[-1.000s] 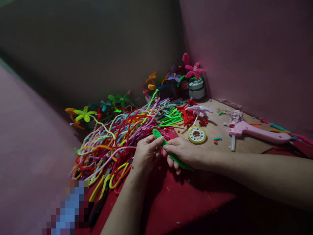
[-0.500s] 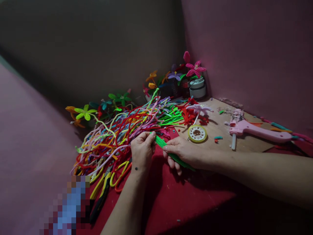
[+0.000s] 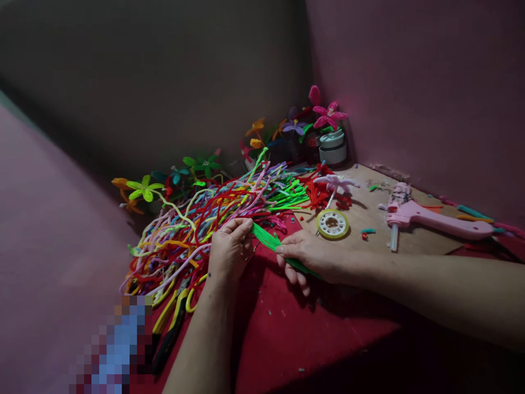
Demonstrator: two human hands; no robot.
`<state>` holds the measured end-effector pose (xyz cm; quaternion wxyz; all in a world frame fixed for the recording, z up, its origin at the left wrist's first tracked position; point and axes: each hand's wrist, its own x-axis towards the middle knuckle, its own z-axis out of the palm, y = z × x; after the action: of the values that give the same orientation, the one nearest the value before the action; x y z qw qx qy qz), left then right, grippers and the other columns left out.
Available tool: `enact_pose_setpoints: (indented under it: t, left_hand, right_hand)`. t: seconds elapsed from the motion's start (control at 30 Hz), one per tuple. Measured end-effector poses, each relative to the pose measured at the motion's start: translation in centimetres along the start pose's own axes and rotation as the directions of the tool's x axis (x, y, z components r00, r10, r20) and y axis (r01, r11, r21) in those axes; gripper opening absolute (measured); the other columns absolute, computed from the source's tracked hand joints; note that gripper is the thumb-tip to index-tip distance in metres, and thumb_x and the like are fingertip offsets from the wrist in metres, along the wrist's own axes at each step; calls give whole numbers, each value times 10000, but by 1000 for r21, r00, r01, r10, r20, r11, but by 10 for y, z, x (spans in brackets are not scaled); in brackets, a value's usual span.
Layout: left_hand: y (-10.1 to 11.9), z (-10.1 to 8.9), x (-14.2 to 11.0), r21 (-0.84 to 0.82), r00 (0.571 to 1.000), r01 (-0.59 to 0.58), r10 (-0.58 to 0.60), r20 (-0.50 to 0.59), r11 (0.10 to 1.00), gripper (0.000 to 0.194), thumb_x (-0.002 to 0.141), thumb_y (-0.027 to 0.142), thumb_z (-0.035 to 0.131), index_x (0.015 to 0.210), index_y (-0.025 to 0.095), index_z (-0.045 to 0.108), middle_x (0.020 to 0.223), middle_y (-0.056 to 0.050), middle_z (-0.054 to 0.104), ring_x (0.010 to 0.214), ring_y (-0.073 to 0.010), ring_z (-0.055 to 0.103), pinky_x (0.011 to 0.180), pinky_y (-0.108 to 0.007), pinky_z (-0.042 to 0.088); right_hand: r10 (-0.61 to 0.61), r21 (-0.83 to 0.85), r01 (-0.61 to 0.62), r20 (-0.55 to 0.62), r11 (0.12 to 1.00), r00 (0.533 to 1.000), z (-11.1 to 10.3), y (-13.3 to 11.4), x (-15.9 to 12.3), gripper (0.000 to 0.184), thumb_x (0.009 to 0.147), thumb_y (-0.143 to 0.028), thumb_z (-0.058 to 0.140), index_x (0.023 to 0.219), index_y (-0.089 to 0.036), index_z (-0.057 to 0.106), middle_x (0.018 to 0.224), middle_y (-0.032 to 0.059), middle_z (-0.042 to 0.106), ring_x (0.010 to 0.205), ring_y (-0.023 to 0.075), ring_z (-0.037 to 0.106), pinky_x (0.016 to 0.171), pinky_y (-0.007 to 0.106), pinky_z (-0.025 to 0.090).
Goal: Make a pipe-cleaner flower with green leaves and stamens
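Note:
Between my hands stretches a flat strip of green pipe cleaners, slanting down to the right. My left hand pinches its upper left end between thumb and fingers. Farther along, my right hand grips the same strip, and its tail shows below the palm. A large heap of multicoloured pipe cleaners lies just beyond my left hand. Past my right hand rests a roll of yellowish tape, with a pale purple pipe-cleaner flower behind it.
A pink glue gun lies on a brown board at the right. Yellow-and-black pliers lie left of my forearm on the red cloth. Several pipe-cleaner flowers and a lidded grey jar stand along the walls.
My left hand has moved slightly left, away from my right hand, so more of the green strip shows between them. Both hands keep their hold.

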<state>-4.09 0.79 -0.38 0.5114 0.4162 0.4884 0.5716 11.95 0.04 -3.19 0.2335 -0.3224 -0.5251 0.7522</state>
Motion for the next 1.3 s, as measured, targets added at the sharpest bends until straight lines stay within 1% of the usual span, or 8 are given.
enact_pose_setpoints:
  t: [0.23, 0.37, 0.5, 0.6, 0.7, 0.87, 1.1, 1.3]
  left_hand:
    - [0, 2, -2, 132, 998, 51, -46, -37, 990, 245, 634, 266, 663, 588, 151, 452, 389, 78, 365, 303, -18, 271, 302, -131, 196]
    - [-2, 6, -4, 149, 997, 7, 3, -71, 989, 231, 640, 253, 642, 582, 158, 439, 376, 83, 360, 286, -19, 265, 301, -133, 196]
    - [-4, 6, -2, 114, 997, -24, 31, -66, 993, 230, 644, 255, 644, 590, 161, 442, 370, 93, 343, 275, -18, 241, 293, -140, 176]
    - [-3, 2, -1, 25, 999, 44, -44, -12, 999, 228, 643, 247, 665, 629, 156, 456, 401, 96, 341, 302, -15, 269, 311, -132, 196]
    - [-1, -3, 0, -29, 988, 122, -118, 99, 992, 222, 658, 255, 672, 670, 144, 480, 466, 82, 383, 350, -14, 334, 335, -125, 253]
    - [2, -9, 0, 4, 944, 210, -203, 261, 978, 211, 682, 270, 661, 685, 119, 513, 511, 58, 438, 340, -6, 316, 284, -119, 245]
    - [1, -4, -2, 132, 934, 228, -255, 249, 965, 202, 646, 239, 686, 683, 100, 543, 596, 4, 552, 332, -4, 373, 255, -116, 276]
    - [-4, -1, -2, 90, 927, 228, -245, 285, 969, 220, 631, 243, 698, 711, 106, 545, 592, 9, 550, 343, -12, 396, 265, -118, 301]
  right_hand:
    - [-13, -95, 14, 15, 995, 1000, 2, 2, 0, 248, 835, -282, 376, 659, -150, 489, 421, -23, 526, 283, 83, 450, 284, 184, 392]
    - [-21, -211, 25, 21, 977, 1000, 3, -2, -4, 250, 841, -253, 352, 645, -151, 468, 400, -37, 504, 263, 68, 435, 262, 152, 350]
    - [-52, -162, 54, 19, 985, 998, 2, -1, -4, 223, 838, -270, 356, 685, -154, 468, 405, -42, 511, 263, 70, 437, 265, 150, 349]
    - [-49, -93, 51, 21, 994, 999, 0, 2, -2, 216, 831, -288, 370, 702, -155, 480, 417, -39, 522, 269, 74, 438, 278, 165, 374]
    - [-31, -69, 33, 25, 997, 999, -1, 3, 0, 221, 827, -274, 373, 691, -148, 494, 418, -34, 522, 263, 75, 427, 274, 177, 374]
    - [-73, -18, 74, 7, 997, 997, -4, 5, 2, 202, 826, -270, 387, 701, -149, 489, 419, -35, 523, 271, 77, 427, 283, 185, 382]
    - [-84, 62, 83, 1, 995, 997, -3, 2, 2, 183, 815, -247, 381, 702, -148, 487, 396, -38, 514, 269, 81, 427, 277, 179, 377]
    - [-83, 82, 82, 9, 993, 997, -2, -1, 2, 189, 822, -254, 387, 699, -145, 480, 396, -30, 520, 261, 77, 418, 288, 182, 385]
